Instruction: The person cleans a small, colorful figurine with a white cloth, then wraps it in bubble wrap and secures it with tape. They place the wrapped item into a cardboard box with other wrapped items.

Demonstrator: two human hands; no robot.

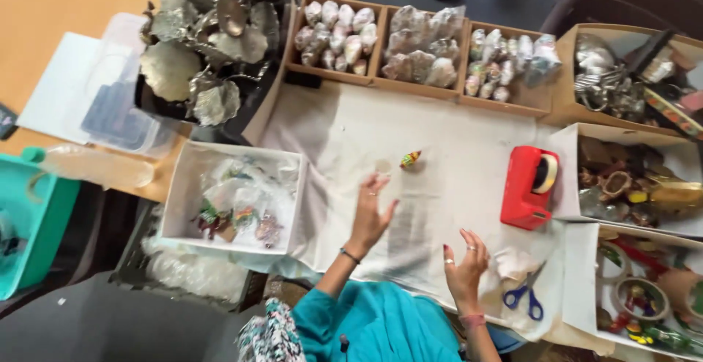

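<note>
Soft, even daylight fills the scene, brightest on the white cloth (439, 150) covering the desk, with only faint shadows beside the red plastic tape dispenser (529, 186). The whole picture is slightly blurred by motion; both hands smear at the fingertips. The grey floor (88, 325) at lower left lies dimmer.

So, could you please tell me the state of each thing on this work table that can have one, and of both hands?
Left hand: open, fingers spread, empty, over the white cloth.
Right hand: open, empty.
Small colourful wrapped item: lying on the cloth, untouched.
Red tape dispenser: upright, roll loaded.
Blue-handled scissors: lying flat; blades hidden.
White cardboard box: open, partly filled.
Three brown trays: full of wrapped pieces.
</note>
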